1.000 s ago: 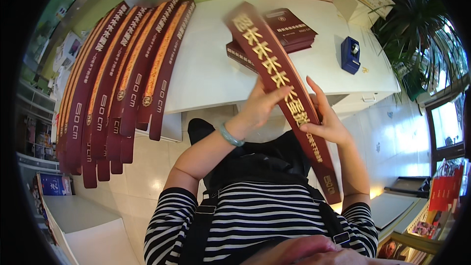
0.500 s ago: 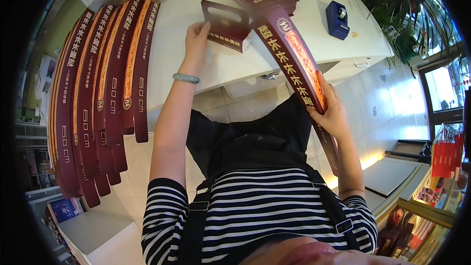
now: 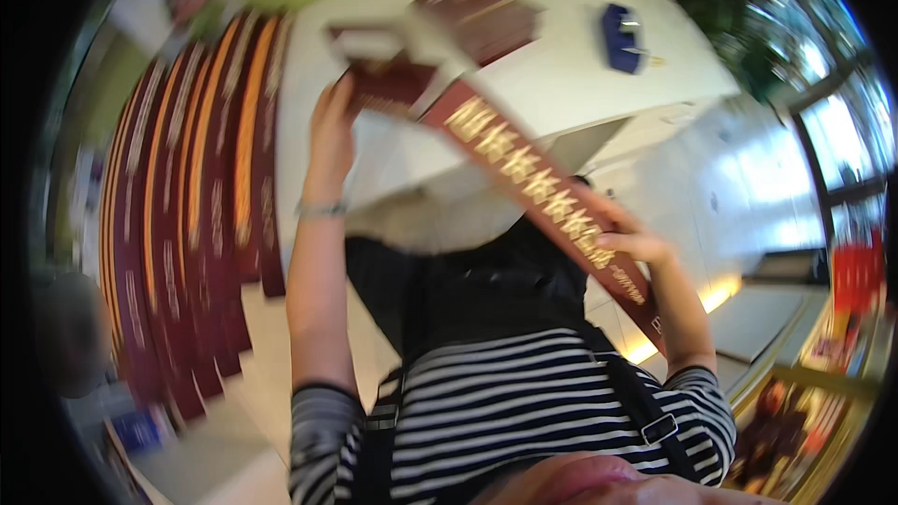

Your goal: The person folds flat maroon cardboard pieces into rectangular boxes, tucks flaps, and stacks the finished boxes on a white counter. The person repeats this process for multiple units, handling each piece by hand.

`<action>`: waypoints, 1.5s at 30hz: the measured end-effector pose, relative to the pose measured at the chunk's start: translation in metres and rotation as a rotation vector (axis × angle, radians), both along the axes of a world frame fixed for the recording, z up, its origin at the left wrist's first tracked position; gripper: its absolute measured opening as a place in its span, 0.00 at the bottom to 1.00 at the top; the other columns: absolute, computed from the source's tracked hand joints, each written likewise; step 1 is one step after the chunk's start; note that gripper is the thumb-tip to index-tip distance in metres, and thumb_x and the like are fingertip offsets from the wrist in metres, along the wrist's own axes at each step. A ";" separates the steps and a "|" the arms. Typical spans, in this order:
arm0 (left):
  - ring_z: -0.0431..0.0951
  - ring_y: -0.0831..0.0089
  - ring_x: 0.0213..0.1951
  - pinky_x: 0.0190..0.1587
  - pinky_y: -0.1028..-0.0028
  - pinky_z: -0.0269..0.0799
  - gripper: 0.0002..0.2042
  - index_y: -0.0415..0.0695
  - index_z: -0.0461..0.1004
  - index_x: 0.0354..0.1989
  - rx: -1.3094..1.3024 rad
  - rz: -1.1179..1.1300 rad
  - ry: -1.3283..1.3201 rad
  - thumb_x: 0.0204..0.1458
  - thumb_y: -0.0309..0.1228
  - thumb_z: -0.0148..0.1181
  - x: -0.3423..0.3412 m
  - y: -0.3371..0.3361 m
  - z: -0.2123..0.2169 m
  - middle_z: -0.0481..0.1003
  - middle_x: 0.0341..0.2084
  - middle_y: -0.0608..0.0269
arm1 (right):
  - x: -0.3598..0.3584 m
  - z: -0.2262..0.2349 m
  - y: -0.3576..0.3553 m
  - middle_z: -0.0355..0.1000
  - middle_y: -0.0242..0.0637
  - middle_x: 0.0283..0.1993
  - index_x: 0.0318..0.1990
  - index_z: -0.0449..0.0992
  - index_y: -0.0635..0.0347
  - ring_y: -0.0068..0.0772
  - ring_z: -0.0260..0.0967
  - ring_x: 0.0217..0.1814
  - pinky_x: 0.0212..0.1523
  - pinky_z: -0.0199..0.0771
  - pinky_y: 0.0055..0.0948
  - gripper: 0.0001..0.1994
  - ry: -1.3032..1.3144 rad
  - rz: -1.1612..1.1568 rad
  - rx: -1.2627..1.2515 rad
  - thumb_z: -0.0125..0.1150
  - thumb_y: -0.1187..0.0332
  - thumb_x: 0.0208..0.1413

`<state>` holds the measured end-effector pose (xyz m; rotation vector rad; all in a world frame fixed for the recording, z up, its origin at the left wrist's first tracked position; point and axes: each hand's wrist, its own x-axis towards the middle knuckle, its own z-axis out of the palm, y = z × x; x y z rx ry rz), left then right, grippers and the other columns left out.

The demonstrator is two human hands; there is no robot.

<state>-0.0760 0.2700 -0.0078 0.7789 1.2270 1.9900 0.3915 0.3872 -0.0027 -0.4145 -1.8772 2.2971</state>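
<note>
My left hand [image 3: 331,131] is closed on the left edge of a maroon cardboard handle piece [image 3: 398,86], which has a wide cut-out slot. A long, narrow maroon box [image 3: 524,178] with gold lettering slants across in front of me. My right hand [image 3: 629,232] grips its near half, thumb on the lettered face and fingers on the far side. The far end of the box is right by the handle piece's right edge; blur hides whether they touch. Beyond them lies a stack of flat maroon handle pieces [image 3: 482,21] on the white table [image 3: 580,84].
Several long maroon boxes [image 3: 192,196] stand in a row at the left. A blue tape dispenser [image 3: 621,39] sits at the table's far right, near green plants [image 3: 720,19]. A glass-topped display counter [image 3: 795,393] is at the lower right.
The box's far end has swung left and down, toward the handle piece, and its lettered face is turned more toward me. My left hand has shifted left with the handle piece.
</note>
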 end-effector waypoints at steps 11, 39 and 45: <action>0.72 0.74 0.56 0.63 0.62 0.63 0.15 0.44 0.69 0.57 0.169 -0.163 0.098 0.66 0.36 0.56 -0.008 -0.007 0.013 0.76 0.52 0.64 | 0.008 0.011 -0.009 0.60 0.36 0.72 0.77 0.49 0.45 0.31 0.58 0.70 0.69 0.58 0.31 0.41 -0.035 0.054 -0.021 0.65 0.64 0.60; 0.75 0.76 0.50 0.54 0.63 0.75 0.18 0.45 0.70 0.61 0.053 -0.213 -0.055 0.66 0.37 0.54 0.004 -0.040 0.046 0.77 0.49 0.68 | -0.019 -0.004 -0.013 0.61 0.41 0.72 0.74 0.53 0.65 0.32 0.57 0.73 0.72 0.51 0.33 0.43 -0.013 0.070 -0.196 0.67 0.65 0.53; 0.72 0.76 0.55 0.57 0.63 0.71 0.20 0.45 0.67 0.64 0.073 -0.208 0.054 0.66 0.36 0.53 -0.001 -0.043 0.059 0.73 0.55 0.66 | -0.025 -0.007 -0.009 0.61 0.38 0.72 0.74 0.55 0.62 0.31 0.56 0.73 0.72 0.51 0.32 0.42 -0.049 0.068 -0.196 0.67 0.68 0.52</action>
